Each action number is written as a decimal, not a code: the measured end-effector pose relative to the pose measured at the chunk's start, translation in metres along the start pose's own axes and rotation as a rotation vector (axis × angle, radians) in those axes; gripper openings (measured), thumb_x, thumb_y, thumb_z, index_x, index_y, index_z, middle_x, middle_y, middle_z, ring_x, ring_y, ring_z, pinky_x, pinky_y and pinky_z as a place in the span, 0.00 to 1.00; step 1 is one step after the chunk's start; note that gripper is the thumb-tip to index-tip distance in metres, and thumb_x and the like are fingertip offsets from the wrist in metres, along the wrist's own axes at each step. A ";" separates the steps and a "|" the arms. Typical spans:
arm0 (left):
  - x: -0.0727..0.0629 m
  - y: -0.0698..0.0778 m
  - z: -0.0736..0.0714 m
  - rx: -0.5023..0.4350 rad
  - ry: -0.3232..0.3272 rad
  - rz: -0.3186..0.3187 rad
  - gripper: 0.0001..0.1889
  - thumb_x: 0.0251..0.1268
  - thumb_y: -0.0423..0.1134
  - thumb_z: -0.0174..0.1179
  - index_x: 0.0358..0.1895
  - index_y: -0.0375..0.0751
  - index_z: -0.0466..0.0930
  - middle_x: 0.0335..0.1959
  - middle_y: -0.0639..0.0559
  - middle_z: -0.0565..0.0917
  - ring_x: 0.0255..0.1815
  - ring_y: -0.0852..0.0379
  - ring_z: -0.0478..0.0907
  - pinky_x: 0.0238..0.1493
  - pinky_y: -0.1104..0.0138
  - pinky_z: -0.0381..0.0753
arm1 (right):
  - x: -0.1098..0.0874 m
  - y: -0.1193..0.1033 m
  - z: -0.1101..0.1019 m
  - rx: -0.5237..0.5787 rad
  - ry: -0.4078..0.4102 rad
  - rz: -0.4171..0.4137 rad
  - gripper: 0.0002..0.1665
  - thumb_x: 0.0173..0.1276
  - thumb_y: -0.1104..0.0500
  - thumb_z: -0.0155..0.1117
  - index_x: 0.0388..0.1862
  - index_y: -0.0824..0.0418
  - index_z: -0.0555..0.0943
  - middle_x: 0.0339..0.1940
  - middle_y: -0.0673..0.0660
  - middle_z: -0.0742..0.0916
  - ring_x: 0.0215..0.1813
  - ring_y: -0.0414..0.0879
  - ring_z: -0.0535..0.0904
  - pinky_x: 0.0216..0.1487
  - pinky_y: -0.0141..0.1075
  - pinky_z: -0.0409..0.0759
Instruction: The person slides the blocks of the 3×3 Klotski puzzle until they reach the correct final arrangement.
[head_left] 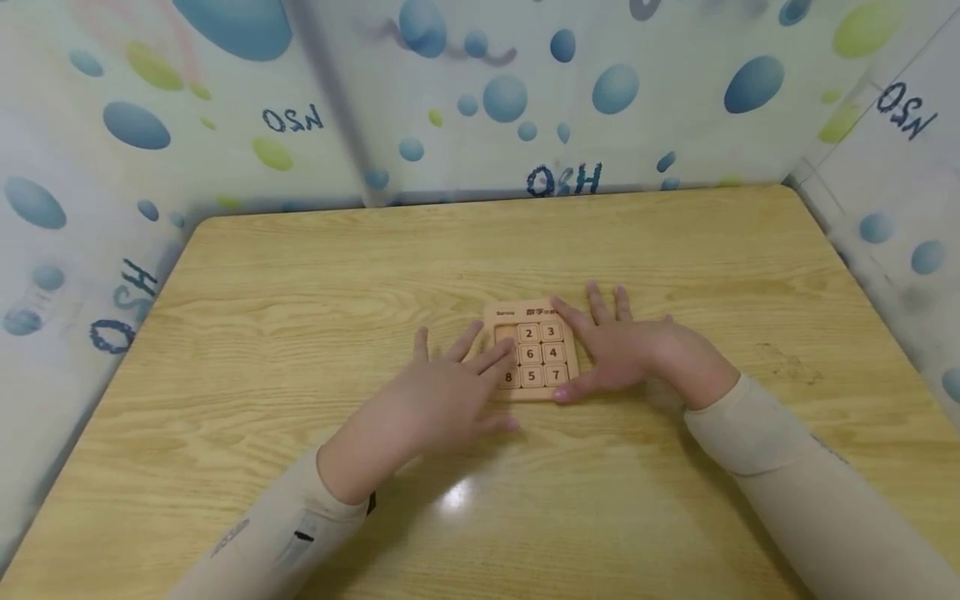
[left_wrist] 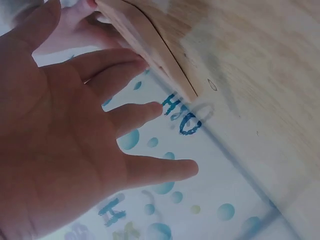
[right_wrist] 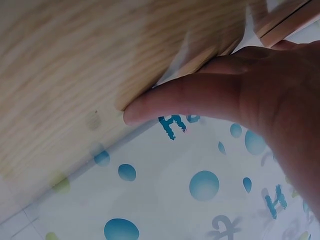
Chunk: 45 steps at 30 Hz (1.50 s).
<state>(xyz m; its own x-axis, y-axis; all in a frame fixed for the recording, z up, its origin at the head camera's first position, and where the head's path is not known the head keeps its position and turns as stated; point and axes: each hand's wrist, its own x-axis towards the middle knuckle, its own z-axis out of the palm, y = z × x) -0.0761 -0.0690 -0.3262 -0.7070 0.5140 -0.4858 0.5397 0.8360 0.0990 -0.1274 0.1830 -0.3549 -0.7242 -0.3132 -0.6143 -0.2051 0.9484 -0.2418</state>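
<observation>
Two hands of mine were at the wooden number board [head_left: 523, 315], which sat right between my left hand [head_left: 442, 400] and my right hand [head_left: 626, 350]. My left hand was spread out. Its pointer and middle fingers lay close together over the tiles and hid a number, and its thumb stuck out just below the board. Right by those two fingertips was a square gap [head_left: 502, 332], and tile 8 [head_left: 508, 377] peeked out beside them. My right hand was spread wide too, with its pointer finger at the top corner and its thumb at the bottom corner. Nearest to it were tile 3 [head_left: 551, 332], tile 4 [head_left: 553, 352] and tile 7 [head_left: 556, 375]. Under both hands was the yellowish table [head_left: 300, 292].
</observation>
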 end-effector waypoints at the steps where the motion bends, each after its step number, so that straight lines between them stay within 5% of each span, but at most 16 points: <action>1: -0.004 0.000 0.001 0.001 -0.006 0.000 0.46 0.76 0.74 0.49 0.88 0.57 0.51 0.90 0.62 0.46 0.92 0.46 0.32 0.80 0.22 0.38 | 0.000 0.000 0.000 -0.001 0.001 0.000 0.81 0.54 0.12 0.63 0.89 0.36 0.27 0.87 0.69 0.27 0.85 0.78 0.21 0.59 0.95 0.36; 6: -0.014 0.001 0.008 -0.007 -0.004 0.013 0.47 0.75 0.75 0.49 0.88 0.55 0.52 0.90 0.60 0.47 0.92 0.45 0.35 0.80 0.22 0.40 | 0.000 0.000 -0.001 0.002 -0.002 -0.001 0.81 0.54 0.12 0.64 0.89 0.37 0.27 0.87 0.69 0.27 0.85 0.78 0.20 0.59 0.95 0.35; 15: -0.012 -0.001 0.009 -0.009 0.014 0.012 0.46 0.74 0.75 0.48 0.87 0.56 0.55 0.90 0.62 0.47 0.92 0.45 0.35 0.79 0.21 0.39 | -0.002 0.000 0.000 0.011 0.004 -0.008 0.81 0.55 0.13 0.64 0.89 0.37 0.26 0.86 0.69 0.26 0.84 0.78 0.20 0.60 0.95 0.35; 45: 0.014 0.004 -0.007 0.108 0.027 -0.090 0.41 0.76 0.74 0.48 0.86 0.62 0.58 0.90 0.61 0.53 0.92 0.43 0.39 0.79 0.21 0.39 | 0.000 -0.001 0.001 0.006 0.005 -0.015 0.80 0.55 0.12 0.63 0.89 0.37 0.26 0.87 0.69 0.27 0.84 0.79 0.21 0.59 0.95 0.36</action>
<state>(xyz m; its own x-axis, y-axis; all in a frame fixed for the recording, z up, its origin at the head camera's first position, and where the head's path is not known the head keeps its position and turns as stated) -0.0873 -0.0566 -0.3266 -0.7658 0.4442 -0.4650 0.5189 0.8539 -0.0389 -0.1266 0.1821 -0.3549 -0.7243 -0.3270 -0.6070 -0.2119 0.9434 -0.2553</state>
